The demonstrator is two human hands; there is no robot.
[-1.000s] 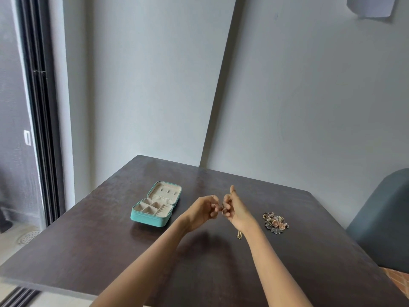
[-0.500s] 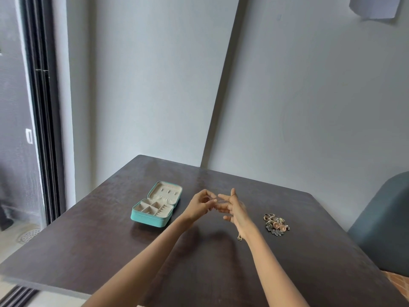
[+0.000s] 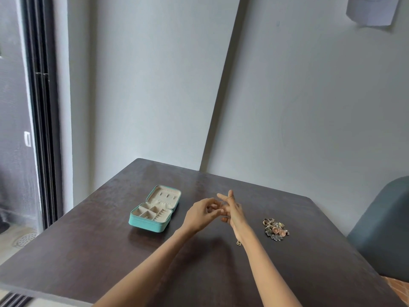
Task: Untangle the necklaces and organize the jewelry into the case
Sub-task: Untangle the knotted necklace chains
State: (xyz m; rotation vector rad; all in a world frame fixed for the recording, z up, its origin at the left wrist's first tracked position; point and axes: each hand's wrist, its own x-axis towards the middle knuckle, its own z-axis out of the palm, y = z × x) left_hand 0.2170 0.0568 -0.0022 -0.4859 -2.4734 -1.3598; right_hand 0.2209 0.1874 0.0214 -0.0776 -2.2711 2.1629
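Door: a dark-framed sliding door (image 3: 42, 129) stands at the far left, with a floor drain (image 3: 24, 239) seen low beside it.
Walls: two pale grey walls (image 3: 155, 85) meet in a corner behind the table; a sheet of paper (image 3: 374, 9) hangs on the right-hand wall at the top right.
Table: a dark brown wooden table (image 3: 88, 251) fills the lower part of the view, its far corner pushed into the room's corner.
Case: the teal jewelry case (image 3: 152, 211) lies open on the table's left half, lid laid back, cream lining and small compartments showing; what they hold is too small to tell.
Left hand: the left hand (image 3: 200, 214) is raised above the table centre, fingers curled, pinching a fine necklace chain (image 3: 222, 203) at the right hand's fingers.
Right hand: the right hand (image 3: 234, 212) is touching the left, some fingers straight and pointing up; its grip on the chain cannot be told.
Pendant: a small gold pendant (image 3: 238, 243) shows just under the right wrist.
Jewelry pile: a heap of rings and other pieces (image 3: 275, 229) lies on the table right of the hands, apart from them.
Chair: a grey-blue upholstered chair (image 3: 385, 229) stands at the table's right edge.
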